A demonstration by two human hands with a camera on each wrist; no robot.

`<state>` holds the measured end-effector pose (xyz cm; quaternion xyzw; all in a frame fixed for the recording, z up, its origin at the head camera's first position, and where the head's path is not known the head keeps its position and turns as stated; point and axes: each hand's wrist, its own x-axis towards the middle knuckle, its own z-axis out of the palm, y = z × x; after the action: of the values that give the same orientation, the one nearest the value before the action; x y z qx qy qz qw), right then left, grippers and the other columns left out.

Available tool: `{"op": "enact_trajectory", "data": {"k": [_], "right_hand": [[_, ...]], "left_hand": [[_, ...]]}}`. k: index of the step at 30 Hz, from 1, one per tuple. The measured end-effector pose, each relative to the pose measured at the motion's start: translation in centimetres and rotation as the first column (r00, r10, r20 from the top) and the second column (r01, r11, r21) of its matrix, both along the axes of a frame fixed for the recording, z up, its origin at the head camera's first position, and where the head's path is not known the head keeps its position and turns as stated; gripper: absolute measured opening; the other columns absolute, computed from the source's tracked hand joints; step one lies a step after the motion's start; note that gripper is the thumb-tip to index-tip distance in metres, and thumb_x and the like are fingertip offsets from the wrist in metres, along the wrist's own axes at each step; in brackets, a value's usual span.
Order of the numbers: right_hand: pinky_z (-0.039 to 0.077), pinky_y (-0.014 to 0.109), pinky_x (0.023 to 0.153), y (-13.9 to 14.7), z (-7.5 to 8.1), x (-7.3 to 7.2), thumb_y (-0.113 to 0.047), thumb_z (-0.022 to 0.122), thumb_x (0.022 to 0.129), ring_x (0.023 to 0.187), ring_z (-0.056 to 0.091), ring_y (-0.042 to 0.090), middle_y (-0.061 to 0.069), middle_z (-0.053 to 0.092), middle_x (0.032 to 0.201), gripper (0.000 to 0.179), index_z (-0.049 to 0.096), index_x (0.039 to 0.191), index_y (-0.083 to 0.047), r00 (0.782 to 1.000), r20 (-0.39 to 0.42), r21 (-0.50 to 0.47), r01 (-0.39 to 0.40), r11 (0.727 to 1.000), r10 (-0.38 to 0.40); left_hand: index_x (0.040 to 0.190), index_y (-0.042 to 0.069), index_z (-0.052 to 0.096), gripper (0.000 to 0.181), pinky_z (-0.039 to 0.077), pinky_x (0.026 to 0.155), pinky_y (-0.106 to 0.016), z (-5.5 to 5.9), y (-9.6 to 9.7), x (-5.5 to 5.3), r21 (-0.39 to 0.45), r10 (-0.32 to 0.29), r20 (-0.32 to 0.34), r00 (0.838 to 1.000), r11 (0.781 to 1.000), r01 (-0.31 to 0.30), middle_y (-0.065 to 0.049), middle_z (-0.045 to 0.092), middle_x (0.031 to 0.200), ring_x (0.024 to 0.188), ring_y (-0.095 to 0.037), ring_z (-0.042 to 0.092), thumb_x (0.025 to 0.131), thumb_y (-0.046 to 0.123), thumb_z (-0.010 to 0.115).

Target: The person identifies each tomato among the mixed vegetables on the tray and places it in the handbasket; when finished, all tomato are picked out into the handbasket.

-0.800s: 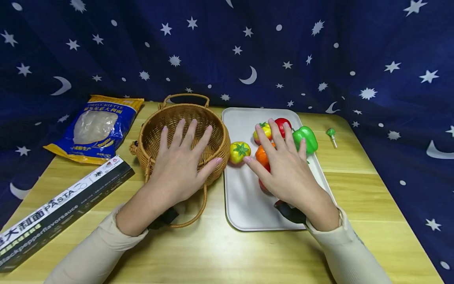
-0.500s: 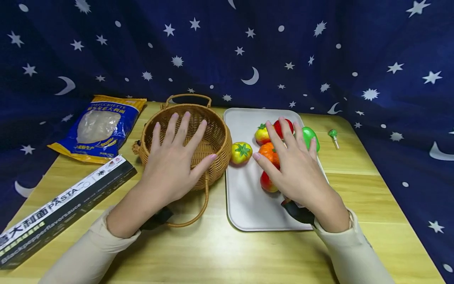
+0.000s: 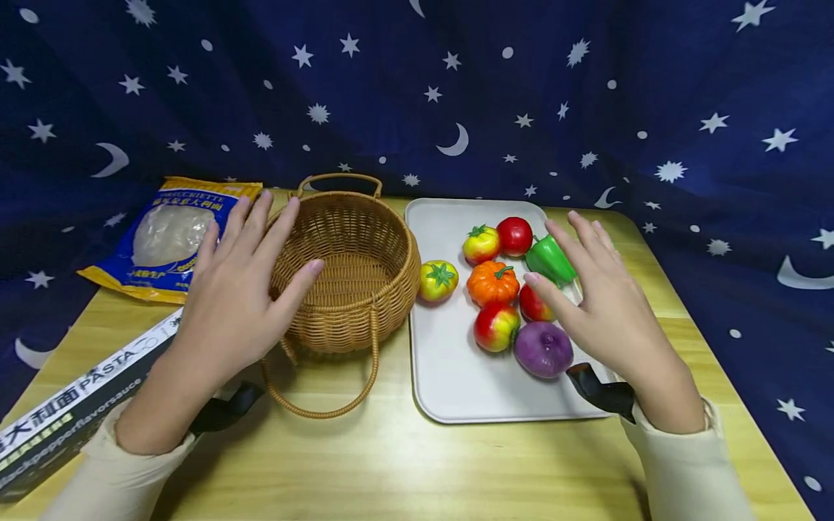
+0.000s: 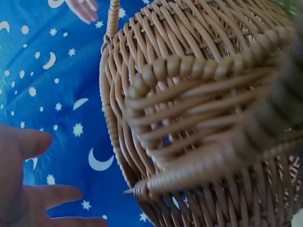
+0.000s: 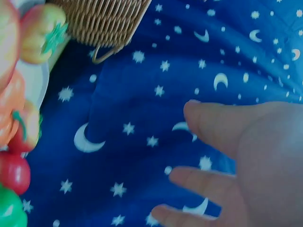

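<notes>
My left hand [image 3: 237, 297], fingers spread and holding nothing, hovers at the left side of the round wicker basket [image 3: 345, 325]. In the left wrist view the basket's wall and handle [image 4: 189, 175] fill the right side, with the fingers apart from them. My right hand [image 3: 612, 318] is spread above the right edge of a white tray [image 3: 449, 391], also holding nothing. On that tray lie a purple onion [image 3: 544, 350], an orange pumpkin [image 3: 493, 284], a green bell pepper [image 3: 550, 259], a red tomato [image 3: 515, 236] and several red and yellow vegetables or fruits [image 3: 496, 327].
A blue and yellow bag of orecchiette [image 3: 172, 231] lies at the back left, partly behind my left hand. In front of it a long black and white pasta box [image 3: 98, 391] lies slantwise. A dark blue star-patterned cloth [image 3: 365, 79] hangs behind the table.
Both hands have moved apart: the left one leftward off the basket's opening, the right one rightward, uncovering the onion and other produce. The small green lollipop is now hidden behind the right hand.
</notes>
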<state>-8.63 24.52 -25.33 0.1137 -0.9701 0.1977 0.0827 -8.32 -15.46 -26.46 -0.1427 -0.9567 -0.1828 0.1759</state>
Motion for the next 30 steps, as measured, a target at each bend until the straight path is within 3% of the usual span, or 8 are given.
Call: {"op": "enact_trajectory", "data": {"k": [4, 8, 11, 15, 19, 21, 27, 30], "right_hand": [[0.029, 0.076, 0.104, 2.1, -0.4, -0.3, -0.035, 0.073, 0.096, 0.148, 0.029, 0.042, 0.003, 0.025, 0.167, 0.070, 0.041, 0.158, -0.029, 0.997, -0.058, -0.073, -0.056, 0.996, 0.052], [0.045, 0.033, 0.106, 4.6, -2.4, -1.4, -0.019, 0.081, 0.090, 0.137, 0.049, 0.031, 0.001, 0.042, 0.159, 0.066, 0.054, 0.150, -0.028, 0.983, -0.102, -0.158, -0.166, 0.973, 0.151], [0.042, 0.009, 0.095, 6.4, -4.5, -2.3, -0.004, 0.082, 0.087, 0.133, 0.052, 0.015, 0.005, 0.052, 0.151, 0.062, 0.061, 0.144, -0.017, 0.983, -0.089, -0.301, -0.178, 0.937, 0.159], [0.048, 0.014, 0.091, 8.5, -7.2, -2.6, 0.005, 0.078, 0.087, 0.125, 0.056, 0.006, 0.008, 0.060, 0.140, 0.055, 0.062, 0.139, -0.004, 0.994, -0.028, -0.500, -0.108, 0.859, 0.108], [0.050, 0.018, 0.091, 9.7, -9.3, -2.6, 0.008, 0.075, 0.089, 0.122, 0.059, 0.014, 0.013, 0.061, 0.137, 0.052, 0.059, 0.138, 0.003, 0.992, 0.042, -0.647, -0.064, 0.760, 0.120], [0.048, 0.018, 0.094, 10.0, -10.0, -2.7, 0.007, 0.072, 0.091, 0.124, 0.058, 0.016, 0.014, 0.059, 0.138, 0.052, 0.057, 0.141, 0.002, 0.987, 0.077, -0.678, -0.054, 0.733, 0.144], [0.043, 0.016, 0.101, 10.5, -11.6, -2.9, -0.003, 0.069, 0.098, 0.131, 0.050, 0.016, 0.009, 0.050, 0.148, 0.054, 0.051, 0.149, -0.007, 0.961, 0.192, -0.667, -0.021, 0.745, 0.200], [0.042, 0.017, 0.103, 10.5, -12.4, -3.1, -0.003, 0.069, 0.098, 0.133, 0.047, 0.015, 0.007, 0.047, 0.151, 0.057, 0.048, 0.151, -0.007, 0.952, 0.212, -0.682, -0.018, 0.731, 0.221]], "left_hand": [[0.162, 0.023, 0.032, 0.068, 0.007, 0.121, -0.058, -0.1, -1.2, 0.4, 0.088, -0.012, -0.041, 0.999, 0.996, 0.015, -0.008, 0.024, 0.167, 0.155, -0.030, 0.014, 0.103, 0.049, 0.054], [0.154, 0.022, 0.048, 0.058, 0.025, 0.119, -0.051, -1.2, -2.7, 0.6, 0.226, -0.012, -0.179, 0.984, 0.973, 0.053, -0.006, 0.044, 0.157, 0.146, -0.031, 0.038, 0.101, 0.037, 0.064], [0.145, 0.017, 0.060, 0.049, 0.038, 0.111, -0.034, -2.2, -3.9, 0.6, 0.334, 0.018, -0.274, 0.962, 0.939, 0.077, -0.009, 0.062, 0.140, 0.129, -0.026, 0.055, 0.098, 0.027, 0.069], [0.133, 0.009, 0.068, 0.038, 0.042, 0.095, -0.017, -3.2, -4.5, 0.4, 0.473, 0.043, -0.315, 0.948, 0.873, 0.118, -0.011, 0.070, 0.113, 0.107, -0.012, 0.060, 0.095, 0.012, 0.070], [0.126, 0.002, 0.071, 0.032, 0.045, 0.089, -0.015, -4.3, -4.8, 0.4, 0.570, 0.068, -0.294, 0.953, 0.813, 0.118, 0.001, 0.066, 0.097, 0.096, -0.004, 0.059, 0.095, 0.001, 0.068], [0.125, 0.001, 0.071, 0.030, 0.045, 0.088, -0.014, -5.0, -5.0, 0.4, 0.591, 0.084, -0.269, 0.959, 0.801, 0.096, 0.007, 0.063, 0.096, 0.093, -0.002, 0.058, 0.095, 0.000, 0.067], [0.131, 0.009, 0.069, 0.031, 0.045, 0.081, -0.010, -6.8, -5.0, 1.0, 0.597, 0.100, -0.170, 0.980, 0.802, 0.021, 0.007, 0.067, 0.096, 0.088, 0.002, 0.061, 0.101, 0.009, 0.064], [0.137, 0.015, 0.065, 0.035, 0.047, 0.076, -0.011, -7.3, -4.7, 1.1, 0.630, 0.063, -0.082, 0.995, 0.777, 0.002, 0.002, 0.069, 0.091, 0.081, -0.003, 0.064, 0.103, 0.010, 0.062]]}}
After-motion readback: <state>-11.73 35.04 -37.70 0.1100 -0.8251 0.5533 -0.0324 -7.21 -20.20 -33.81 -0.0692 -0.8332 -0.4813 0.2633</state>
